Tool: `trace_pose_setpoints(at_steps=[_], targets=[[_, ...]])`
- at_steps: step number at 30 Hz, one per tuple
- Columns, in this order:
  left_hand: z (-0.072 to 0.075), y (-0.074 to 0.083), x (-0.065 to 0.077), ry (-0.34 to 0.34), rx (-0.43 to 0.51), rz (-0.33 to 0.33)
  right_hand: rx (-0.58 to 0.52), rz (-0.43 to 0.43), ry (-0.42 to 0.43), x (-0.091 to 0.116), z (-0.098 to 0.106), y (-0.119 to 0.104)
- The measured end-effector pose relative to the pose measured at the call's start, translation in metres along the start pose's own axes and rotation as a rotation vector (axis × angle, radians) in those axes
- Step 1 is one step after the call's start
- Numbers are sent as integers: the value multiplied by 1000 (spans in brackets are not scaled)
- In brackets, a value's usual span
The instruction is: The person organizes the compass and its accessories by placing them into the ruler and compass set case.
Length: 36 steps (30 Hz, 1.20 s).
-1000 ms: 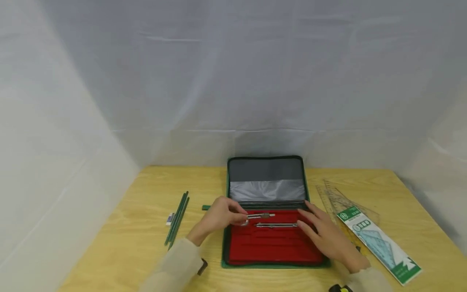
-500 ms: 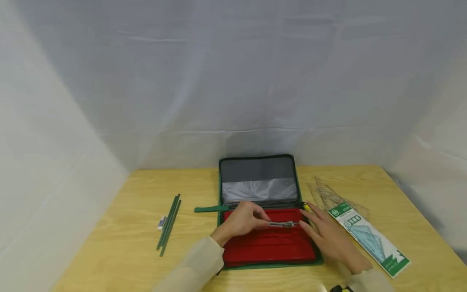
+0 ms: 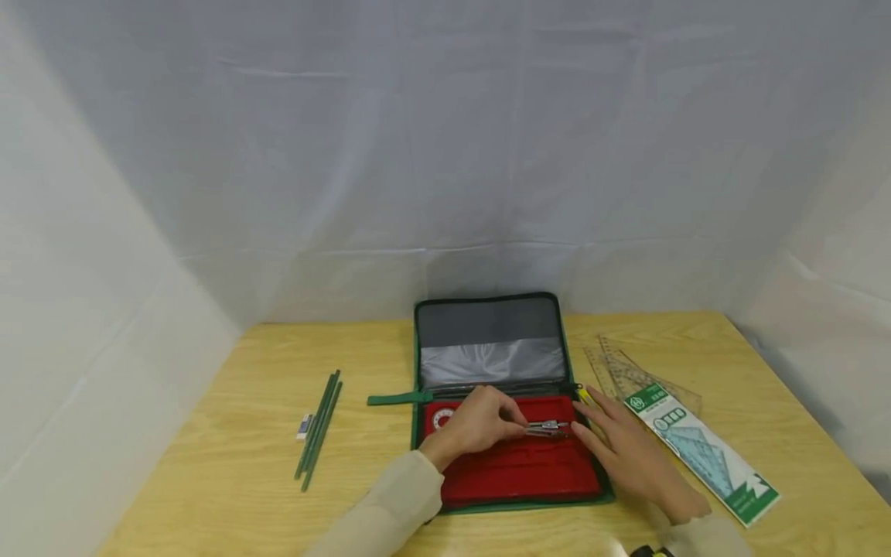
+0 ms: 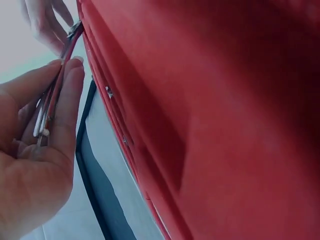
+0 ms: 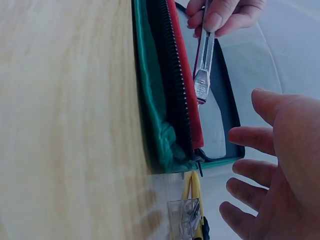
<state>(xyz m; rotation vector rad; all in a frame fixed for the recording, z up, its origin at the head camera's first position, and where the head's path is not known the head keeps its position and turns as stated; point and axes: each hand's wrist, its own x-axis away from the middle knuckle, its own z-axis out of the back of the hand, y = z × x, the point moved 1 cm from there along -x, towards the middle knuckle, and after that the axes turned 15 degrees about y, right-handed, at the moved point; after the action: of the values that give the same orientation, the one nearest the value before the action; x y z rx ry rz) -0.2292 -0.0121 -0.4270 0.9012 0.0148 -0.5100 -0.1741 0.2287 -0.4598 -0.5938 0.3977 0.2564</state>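
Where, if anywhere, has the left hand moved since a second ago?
Yes: in the head view, the left hand has shifted rightward relative to the zip case.

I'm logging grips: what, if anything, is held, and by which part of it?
The left hand pinches a metal drawing compass by its slender legs, the broader end projecting beyond the fingertips; the right hand holds nothing.

Metal tool (image 5: 202, 82) partly hidden, sleeves (image 3: 393, 499) cropped

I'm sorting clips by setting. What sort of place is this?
Probably a screened-off tabletop recording spot: pale sheets surround the back and sides of a wooden table, where an open case lies.
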Motion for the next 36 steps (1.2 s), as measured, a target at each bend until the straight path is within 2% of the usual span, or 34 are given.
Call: trace_pose_setpoints(at_steps=[3,10,14,20,24,28,32,36], targets=[[-1,1,1,-8,-76,-35,4,5,2,1,0,0],[-4,7,5,-25,-458,-279,-7,-20,-25,2,-4,-1],[-6,9,9,-13,-577,-346,-4,-15,-34,2,-5,-3],[-2,13,14,55,-595,-305,32,46,-80,5,-4,-12],[5,15,23,78,-583,-300,38,121,-133,9,-4,-25],[7,15,38,36,-604,-327,35,160,-193,13,-6,-38],[4,16,49,-23,-661,-362,43,139,-242,16,-11,-45],[1,16,58,-60,-688,-341,49,123,-278,19,-15,-48]])
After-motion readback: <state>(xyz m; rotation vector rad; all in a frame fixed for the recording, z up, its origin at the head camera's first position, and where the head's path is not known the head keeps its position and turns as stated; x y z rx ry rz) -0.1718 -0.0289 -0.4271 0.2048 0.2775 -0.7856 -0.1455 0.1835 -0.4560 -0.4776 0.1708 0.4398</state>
